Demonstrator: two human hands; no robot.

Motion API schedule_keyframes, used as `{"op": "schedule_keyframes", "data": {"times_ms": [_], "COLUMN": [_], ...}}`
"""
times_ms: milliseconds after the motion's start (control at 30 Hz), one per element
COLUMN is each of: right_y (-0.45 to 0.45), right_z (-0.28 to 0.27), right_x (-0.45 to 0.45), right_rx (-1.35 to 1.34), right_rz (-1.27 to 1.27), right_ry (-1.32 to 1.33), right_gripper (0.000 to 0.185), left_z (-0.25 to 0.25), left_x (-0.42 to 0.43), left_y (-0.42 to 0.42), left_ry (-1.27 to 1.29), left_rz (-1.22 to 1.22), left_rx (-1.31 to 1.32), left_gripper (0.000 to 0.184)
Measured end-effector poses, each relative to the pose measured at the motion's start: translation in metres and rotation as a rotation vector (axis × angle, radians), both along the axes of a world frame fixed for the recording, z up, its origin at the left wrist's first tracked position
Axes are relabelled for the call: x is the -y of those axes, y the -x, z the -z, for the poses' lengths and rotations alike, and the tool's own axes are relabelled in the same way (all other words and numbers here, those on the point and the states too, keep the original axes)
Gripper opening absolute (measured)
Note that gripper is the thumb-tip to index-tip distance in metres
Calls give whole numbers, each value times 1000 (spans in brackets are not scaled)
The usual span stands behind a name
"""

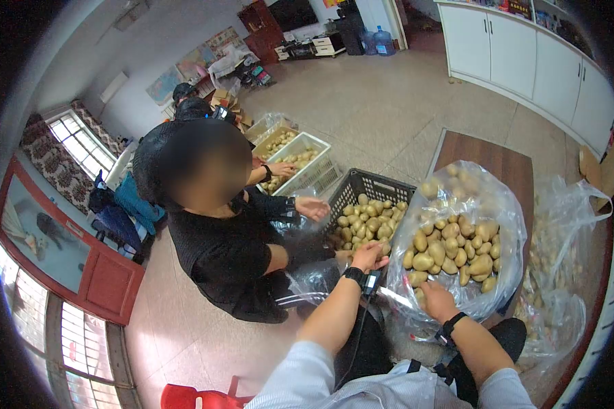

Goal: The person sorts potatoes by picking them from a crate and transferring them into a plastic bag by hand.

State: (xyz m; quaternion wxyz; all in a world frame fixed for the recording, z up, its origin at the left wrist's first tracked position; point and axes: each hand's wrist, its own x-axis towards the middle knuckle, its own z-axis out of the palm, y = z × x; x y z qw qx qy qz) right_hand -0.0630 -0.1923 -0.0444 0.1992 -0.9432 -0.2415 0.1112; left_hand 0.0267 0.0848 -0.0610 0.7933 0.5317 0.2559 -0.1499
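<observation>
Bag (509, 211) of potatoes (450, 249) on brown counter (488, 148), frame right; white cabinets (512, 51) upper right. Left hand (370, 256) by black crate (389, 184), right hand (439, 301) at bag; can't tell either grip.

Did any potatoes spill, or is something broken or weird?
Nothing stands out. The potatoes nearest the person's hands sit inside the open plastic bag and the black crate, and I see no spill or break. The other clear bag on the right looks crumpled, but thin plastic does that.
</observation>
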Motion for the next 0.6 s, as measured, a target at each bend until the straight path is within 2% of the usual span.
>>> {"op": "schedule_keyframes", "data": {"times_ms": [67, 267, 333, 467, 533, 600], "right_y": [0, 2, 5, 7, 8, 11], "right_z": [4, 17, -4, 4, 12, 18], "right_x": [-2, 9, 15, 33, 41, 47], "right_rx": [1, 63, -10, 46, 13, -6], "right_rz": [19, 108, 161, 190, 270, 335], "right_ry": [30, -19, 2, -44, -65, -117], "right_gripper": [43, 34, 34, 36, 53, 53], "left_z": [7, 10, 18, 11, 11, 14], "left_x": [-4, -13, -16, -14, -14, -13], "left_y": [-2, -2, -3, -2, -1, 0], "left_ry": [15, -81, -114, -121, -89, -114], "left_rz": [-77, -16, 13, -121, -150, -199], "left_rx": [-49, -32, 4, -12, -6, 9], "left_gripper": [33, 36, 36, 34, 34, 34]}}
